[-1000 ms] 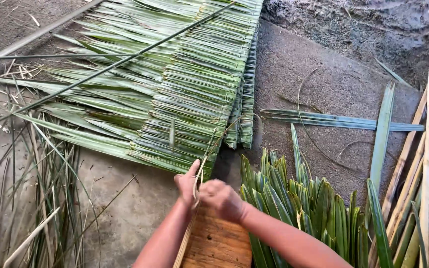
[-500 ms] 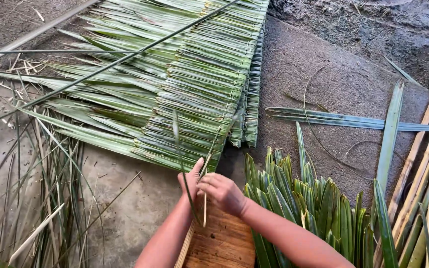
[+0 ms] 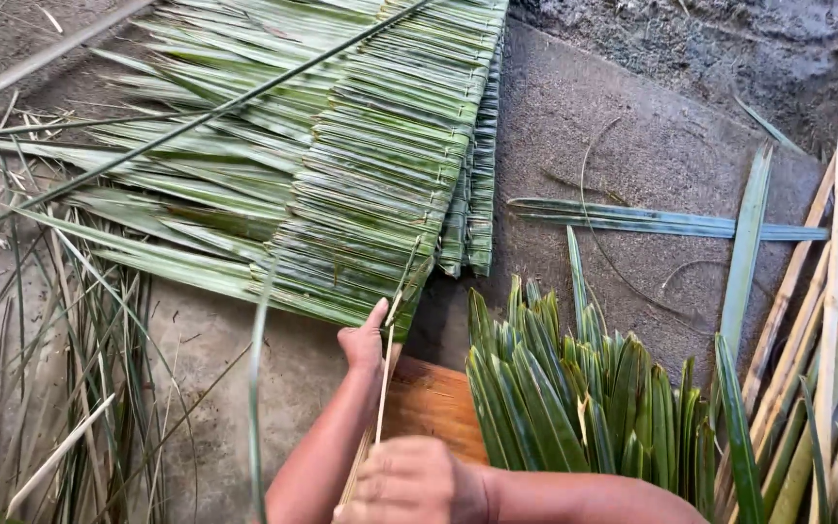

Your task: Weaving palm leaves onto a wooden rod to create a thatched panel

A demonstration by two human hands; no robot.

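My left hand [image 3: 365, 345] sits at the near edge of a stack of woven green palm-leaf panels [image 3: 361, 165], thumb raised, pinching a thin pale strip [image 3: 383, 383]. The strip runs from the panel edge down to my right hand [image 3: 417, 481], which is closed around its lower end close to the camera. Under both hands lies a brown wooden board [image 3: 435, 406]. A long narrow green leaf [image 3: 257, 388] curves down to the left of my left forearm.
A bundle of folded green leaves [image 3: 574, 398] stands right of the board. Pale canes [image 3: 831, 291] lean along the right edge. Loose leaf blades [image 3: 661, 221] lie on the grey ground behind, and dry stems [image 3: 99, 369] are scattered at the left.
My right hand has drawn back toward the camera, away from the left hand, stretching the pale strip between them. The left hand stays at the panel edge.
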